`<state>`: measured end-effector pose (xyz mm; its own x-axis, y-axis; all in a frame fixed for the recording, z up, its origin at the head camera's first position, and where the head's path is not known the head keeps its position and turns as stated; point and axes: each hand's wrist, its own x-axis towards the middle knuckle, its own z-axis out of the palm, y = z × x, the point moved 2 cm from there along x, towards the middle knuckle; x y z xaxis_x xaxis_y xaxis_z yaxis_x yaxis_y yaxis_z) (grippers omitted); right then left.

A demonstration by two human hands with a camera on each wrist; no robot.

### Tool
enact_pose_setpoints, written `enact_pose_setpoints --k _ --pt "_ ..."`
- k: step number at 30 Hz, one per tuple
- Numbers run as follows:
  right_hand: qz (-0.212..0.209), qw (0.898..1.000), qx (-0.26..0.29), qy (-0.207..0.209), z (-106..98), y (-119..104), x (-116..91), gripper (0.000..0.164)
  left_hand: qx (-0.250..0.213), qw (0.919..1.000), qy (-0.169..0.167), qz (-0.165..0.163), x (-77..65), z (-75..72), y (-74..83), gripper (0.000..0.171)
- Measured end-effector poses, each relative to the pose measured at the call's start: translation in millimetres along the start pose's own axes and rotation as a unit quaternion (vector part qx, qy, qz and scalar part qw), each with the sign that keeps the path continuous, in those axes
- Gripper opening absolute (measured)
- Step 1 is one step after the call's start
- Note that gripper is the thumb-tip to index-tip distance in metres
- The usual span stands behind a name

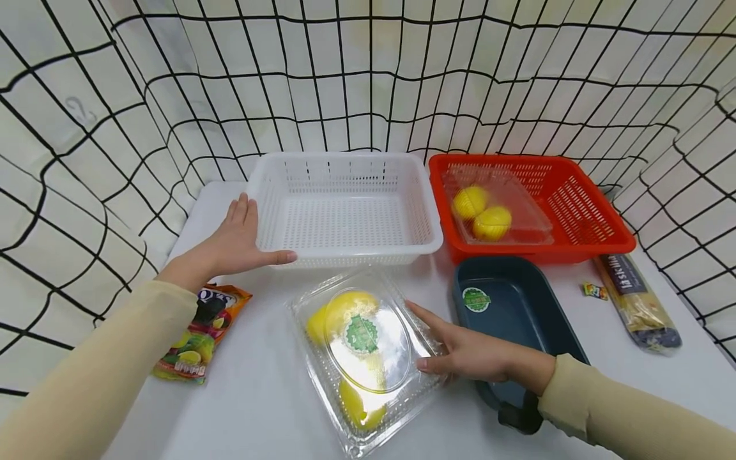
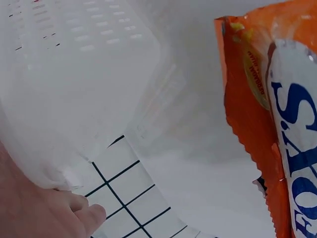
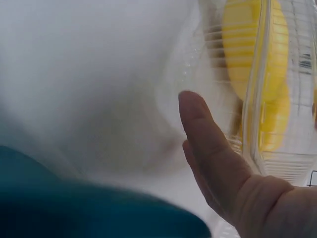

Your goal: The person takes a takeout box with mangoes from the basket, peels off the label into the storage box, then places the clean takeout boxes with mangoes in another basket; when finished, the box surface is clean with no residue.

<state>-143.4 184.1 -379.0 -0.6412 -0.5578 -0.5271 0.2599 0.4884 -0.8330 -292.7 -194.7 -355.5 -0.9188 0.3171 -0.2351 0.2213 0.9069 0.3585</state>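
Note:
A clear plastic clamshell box (image 1: 397, 396) with yellow lemon-like fruits inside and a green sticker on its lid lies in front of the white basket. My right hand (image 1: 468, 351) grips its right edge, thumb over the lid side; in the right wrist view, fingers (image 3: 213, 144) extend along the box's underside. My left hand (image 1: 236, 236) rests with straight, spread fingers at the left front corner of the white plastic basket (image 1: 345, 254). That basket has nothing in it. Below the left wrist lies an orange candy bag (image 1: 192, 338), its printed face large in the left wrist view.
A red basket (image 1: 575, 252) at the back right holds another clear box (image 1: 526, 217) with yellow fruits. In front stands a dark blue pan (image 1: 517, 300), beneath the right forearm. Farther right lie a pasta packet (image 1: 641, 306) and a small candy (image 1: 595, 291). Black netting surrounds the table.

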Motion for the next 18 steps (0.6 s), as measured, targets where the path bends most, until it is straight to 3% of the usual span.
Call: enact_pose_setpoints --k 6,9,13,18 --pt "0.032 0.999 -0.023 0.001 -3 -5 0 0.095 0.031 0.9994 0.010 0.011 -4.1 -0.4 4.6 0.130" --pt "0.054 0.998 -0.032 0.001 -5 -8 1 0.094 0.043 0.9980 0.029 0.036 -10.4 3.5 11.1 0.123" --pt "0.074 0.996 -0.049 0.002 -9 -14 5 0.093 0.028 0.9900 0.069 0.119 -29.6 13.0 31.0 0.110" --pt "0.074 0.995 -0.072 -0.006 -16 -21 11 0.092 -0.002 0.9598 0.105 0.260 -59.0 30.1 62.5 0.098"
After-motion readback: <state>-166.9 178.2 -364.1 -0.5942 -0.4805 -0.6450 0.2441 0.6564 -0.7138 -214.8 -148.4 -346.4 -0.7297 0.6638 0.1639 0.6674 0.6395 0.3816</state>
